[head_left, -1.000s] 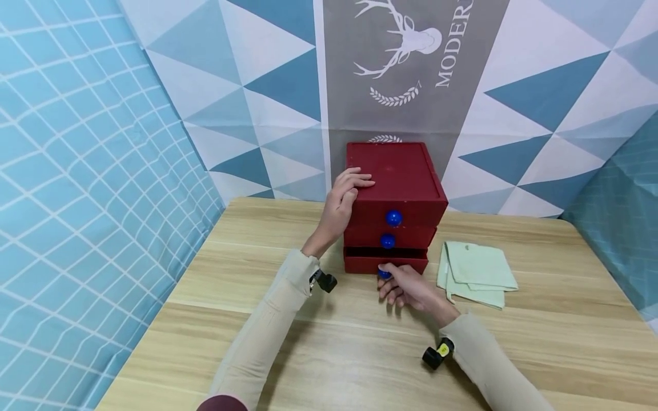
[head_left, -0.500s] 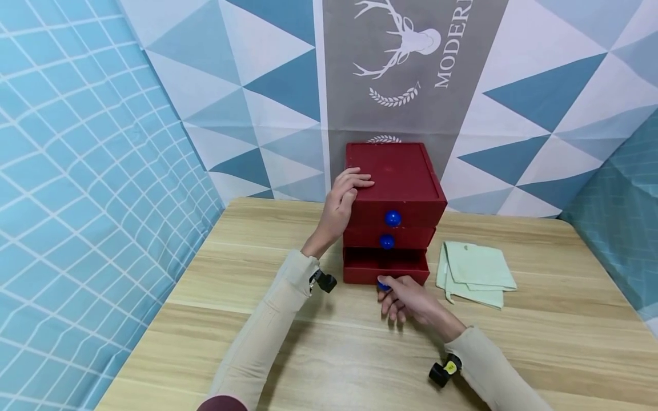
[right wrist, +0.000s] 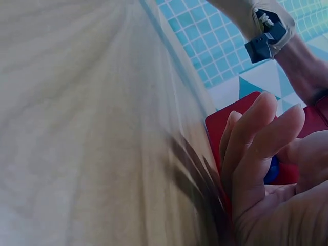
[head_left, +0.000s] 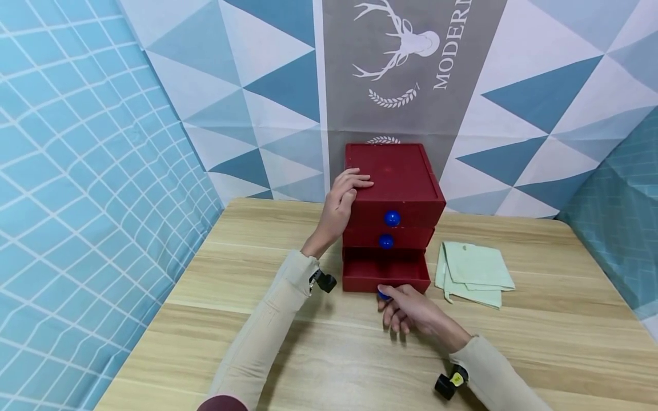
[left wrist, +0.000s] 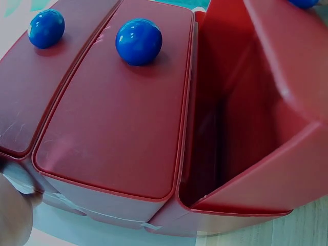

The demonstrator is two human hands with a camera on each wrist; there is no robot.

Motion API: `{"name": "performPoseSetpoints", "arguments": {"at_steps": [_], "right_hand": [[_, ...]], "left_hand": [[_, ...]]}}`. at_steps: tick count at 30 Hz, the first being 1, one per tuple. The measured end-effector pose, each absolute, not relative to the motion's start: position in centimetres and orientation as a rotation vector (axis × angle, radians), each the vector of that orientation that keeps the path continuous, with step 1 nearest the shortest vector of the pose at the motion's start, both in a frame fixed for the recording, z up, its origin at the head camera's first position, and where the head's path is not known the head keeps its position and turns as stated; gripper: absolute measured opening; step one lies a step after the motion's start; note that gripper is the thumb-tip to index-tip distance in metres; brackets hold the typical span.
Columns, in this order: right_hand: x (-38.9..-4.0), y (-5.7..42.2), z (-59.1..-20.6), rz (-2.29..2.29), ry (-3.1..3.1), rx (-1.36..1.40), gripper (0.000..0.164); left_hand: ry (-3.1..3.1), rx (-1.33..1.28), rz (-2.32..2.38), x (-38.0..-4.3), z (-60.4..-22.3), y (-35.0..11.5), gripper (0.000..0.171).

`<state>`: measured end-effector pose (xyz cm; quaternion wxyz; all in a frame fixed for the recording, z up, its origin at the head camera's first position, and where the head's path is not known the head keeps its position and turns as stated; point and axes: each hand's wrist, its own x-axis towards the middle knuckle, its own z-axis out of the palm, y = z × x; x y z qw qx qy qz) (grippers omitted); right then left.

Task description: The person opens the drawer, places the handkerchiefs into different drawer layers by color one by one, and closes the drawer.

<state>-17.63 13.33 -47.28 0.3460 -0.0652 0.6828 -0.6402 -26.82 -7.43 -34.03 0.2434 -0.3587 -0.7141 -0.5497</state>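
A small red drawer cabinet [head_left: 390, 171] with three drawers, each with a blue round knob, stands at the back of the table. Its bottom drawer [head_left: 354, 283] is pulled out and nothing shows inside. My right hand [head_left: 411, 308] pinches that drawer's blue knob [head_left: 382, 294] between thumb and finger, the other fingers loosely bent below. My left hand [head_left: 340, 202] rests on the cabinet's top left edge, fingers extended over the top. In the left wrist view the upper two drawers are closed, and the bottom drawer [left wrist: 307, 169] gapes beside the middle knob [left wrist: 139, 42].
A folded pale green cloth [head_left: 480, 268] lies on the wooden table [head_left: 247, 285] just right of the cabinet. Patterned fabric [head_left: 277, 85] hangs close behind it, and a blue checked curtain [head_left: 103, 171] runs along the left side.
My right hand has drawn the bottom drawer farther out toward me by its knob. The left hand has stayed in place on the cabinet.
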Motion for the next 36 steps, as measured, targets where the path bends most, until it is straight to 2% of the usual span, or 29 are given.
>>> {"name": "performPoseSetpoints", "arguments": {"at_steps": [10, 17, 31, 36], "right_hand": [[-15.9, 14.0, -47.5, -1.637, 1.714, -0.199, 0.052], [-14.4, 14.5, -47.8, -1.651, 1.590, -0.196, 0.052], [-11.9, 14.4, -48.1, -1.685, 1.401, -0.209, 0.050], [-11.0, 15.1, -48.1, -1.635, 1.299, -0.225, 0.053]], "left_hand": [[-1.950, -0.979, -1.506, -26.9, -34.1, -7.4, 0.039], [-1.951, -0.972, -1.457, -30.1, -36.9, -7.5, 0.043], [-1.985, -0.918, -1.438, -30.2, -37.1, -7.6, 0.044], [-1.956, -0.948, -1.484, -29.0, -36.0, -7.4, 0.042]]}}
